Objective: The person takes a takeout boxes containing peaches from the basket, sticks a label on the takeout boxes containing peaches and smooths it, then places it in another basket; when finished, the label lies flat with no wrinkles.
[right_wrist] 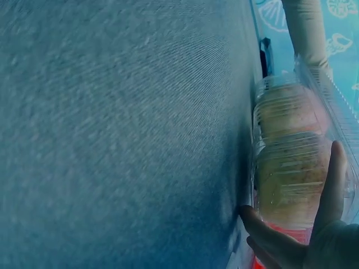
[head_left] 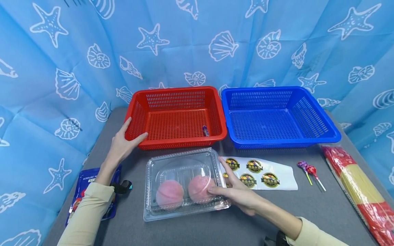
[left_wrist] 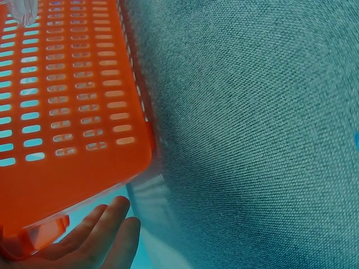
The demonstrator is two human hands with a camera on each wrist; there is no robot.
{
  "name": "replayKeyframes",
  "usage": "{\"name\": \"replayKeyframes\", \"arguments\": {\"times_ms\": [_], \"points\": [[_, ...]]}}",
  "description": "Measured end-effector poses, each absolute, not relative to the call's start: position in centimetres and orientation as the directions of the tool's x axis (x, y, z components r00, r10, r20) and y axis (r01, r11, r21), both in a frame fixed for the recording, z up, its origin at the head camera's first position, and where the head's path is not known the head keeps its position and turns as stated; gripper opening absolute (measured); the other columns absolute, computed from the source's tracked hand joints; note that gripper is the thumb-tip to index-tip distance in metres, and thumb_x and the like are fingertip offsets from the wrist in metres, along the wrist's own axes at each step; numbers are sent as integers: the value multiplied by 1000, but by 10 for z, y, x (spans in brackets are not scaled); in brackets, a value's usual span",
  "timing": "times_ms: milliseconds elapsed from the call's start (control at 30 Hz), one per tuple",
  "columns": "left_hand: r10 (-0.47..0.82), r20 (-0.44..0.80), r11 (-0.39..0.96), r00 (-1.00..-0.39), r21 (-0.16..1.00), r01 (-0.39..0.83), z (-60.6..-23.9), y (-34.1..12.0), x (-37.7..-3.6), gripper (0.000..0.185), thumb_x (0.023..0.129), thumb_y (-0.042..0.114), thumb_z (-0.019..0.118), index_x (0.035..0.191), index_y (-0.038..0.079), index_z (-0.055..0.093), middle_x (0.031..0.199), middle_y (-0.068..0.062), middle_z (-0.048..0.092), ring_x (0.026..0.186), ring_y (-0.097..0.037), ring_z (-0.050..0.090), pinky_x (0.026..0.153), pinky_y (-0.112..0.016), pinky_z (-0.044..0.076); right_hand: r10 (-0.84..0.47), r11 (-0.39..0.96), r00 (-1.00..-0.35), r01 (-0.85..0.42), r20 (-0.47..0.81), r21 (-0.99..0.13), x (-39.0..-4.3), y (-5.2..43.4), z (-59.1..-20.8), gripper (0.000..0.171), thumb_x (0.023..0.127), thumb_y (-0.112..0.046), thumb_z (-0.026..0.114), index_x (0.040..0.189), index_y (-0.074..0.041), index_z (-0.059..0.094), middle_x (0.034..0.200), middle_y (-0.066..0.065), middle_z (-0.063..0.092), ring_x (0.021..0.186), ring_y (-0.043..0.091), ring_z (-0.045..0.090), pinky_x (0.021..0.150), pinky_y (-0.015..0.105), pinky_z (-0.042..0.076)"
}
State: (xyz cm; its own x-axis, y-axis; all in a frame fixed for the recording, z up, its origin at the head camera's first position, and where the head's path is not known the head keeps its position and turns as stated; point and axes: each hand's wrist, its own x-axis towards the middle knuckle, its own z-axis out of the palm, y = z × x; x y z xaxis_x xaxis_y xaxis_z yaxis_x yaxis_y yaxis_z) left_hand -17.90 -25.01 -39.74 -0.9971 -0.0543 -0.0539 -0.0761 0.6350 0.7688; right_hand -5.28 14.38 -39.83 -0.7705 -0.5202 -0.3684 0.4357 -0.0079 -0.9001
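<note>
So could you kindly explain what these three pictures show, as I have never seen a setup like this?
There is no machine here: a person works with bare hands and wears three cameras. The large picture comes from the head and looks down at a grey table. The other two come from the wrists, so they show close, tilted views.

The left hand grips the near left corner of a red basket, which holds one small wrapped sweet. The left wrist view shows that basket from beside and below. The right hand rests its fingers on a clear clamshell box with two pink round cakes inside; the right wrist view shows this box edge-on.

Also on the table: a blue basket, a sticker sheet, two lollipops, a noodle pack and a blue pouch.
</note>
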Motion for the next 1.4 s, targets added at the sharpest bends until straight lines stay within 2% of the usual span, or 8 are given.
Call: {"name": "replayKeyframes", "arguments": {"times_ms": [200,433,700,1000,1100,1233,1333,1400], "points": [[-56,-50,638,-997,767,-74,-398,-250,-179,102,91,65,64,166,32,2,163,-22,35,143,-43,42,111,-64,44,-493,67,-787,391,-371,-918,-54,144,-399,112,95,-22,72,162,-34,-17,154,43,27,110,28,71,94,49,60],[-54,-38,641,-998,765,-64,-399,-251,-178,101,91,64,63,166,32,3,163,-21,35,143,-42,43,110,-64,45,-453,227,-806,308,-380,-924,-56,143,-400,114,93,-29,75,163,-28,-14,149,39,42,122,32,63,97,48,58],[-63,-44,649,-997,757,-75,-399,-251,-178,101,90,66,63,165,34,4,164,-21,34,144,-41,42,112,-66,42,-471,175,-782,372,-409,-912,-56,142,-398,111,95,-27,72,163,-31,-15,155,41,30,102,24,66,76,36,58],[-61,-34,642,-998,764,-66,-398,-252,-178,100,91,65,63,165,35,4,162,-21,38,140,-40,45,108,-63,46,-454,138,-799,375,-395,-917,-50,138,-398,104,97,-28,69,163,-30,-12,158,39,23,124,35,58,83,40,58],[-71,-12,654,-997,755,-55,-399,-252,-178,99,91,65,63,166,33,6,160,-21,40,138,-40,47,107,-62,47,-443,116,-810,375,-386,-920,-47,135,-399,104,97,-27,69,162,-30,-12,161,41,12,135,51,46,83,44,58],[-79,44,693,-996,721,-23,-401,-251,-177,97,93,62,62,166,28,8,157,-25,39,134,-42,46,103,-63,49,-430,109,-814,384,-391,-917,-45,135,-399,101,96,-26,69,162,-31,-8,163,41,-7,150,61,16,83,45,57],[-90,108,740,-990,672,6,-402,-250,-175,94,94,60,60,166,28,9,158,-27,33,135,-46,41,101,-67,46,-392,176,-828,360,-401,-916,-45,138,-398,100,95,-29,71,162,-30,-3,165,39,2,151,59,17,90,53,57],[-98,153,771,-983,637,23,-401,-249,-171,92,94,59,59,166,28,12,160,-28,28,138,-48,35,102,-71,43,-367,238,-841,328,-398,-914,-45,141,-397,101,94,-32,72,163,-28,-2,164,36,16,147,57,30,99,60,52]]}}
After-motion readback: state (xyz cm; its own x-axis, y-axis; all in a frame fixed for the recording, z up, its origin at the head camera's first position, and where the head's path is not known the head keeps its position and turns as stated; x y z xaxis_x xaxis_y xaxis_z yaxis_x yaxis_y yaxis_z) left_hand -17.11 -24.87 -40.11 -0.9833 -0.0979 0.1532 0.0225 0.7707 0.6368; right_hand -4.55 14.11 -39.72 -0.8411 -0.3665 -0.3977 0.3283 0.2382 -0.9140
